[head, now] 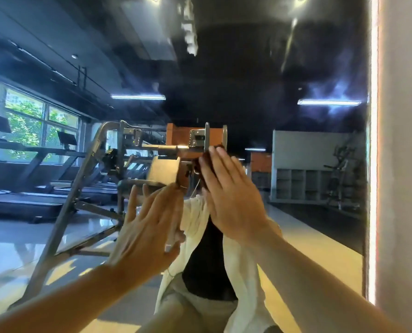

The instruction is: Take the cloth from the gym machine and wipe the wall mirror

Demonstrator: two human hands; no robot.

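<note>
Both hands are up at the wall mirror (260, 68), which fills nearly everything in front of the person, its lit right edge (373, 140) running down beside a pale wall strip. The right hand (226, 195) has straight fingers laid together and turned toward the glass, holding nothing that I can see. The left hand (149, 227) is lower and to its left, fingers spread and mostly straight; something pale shows at its thumb side, but the blur makes it hard to say whether that is the cloth or only the reflected white shirt (236, 272) behind, so I cannot tell whether that grip has hold of anything. I cannot make out the cloth for certain anywhere, neither in a hand nor on the reflected gym machine (85, 179). Going by the raised palms, the step looks like the wiping itself. To do it well, I would say keep the cloth flat under an open palm, press evenly, and work in overlapping passes across the glass toward that right edge, so no streaks are left.
</note>
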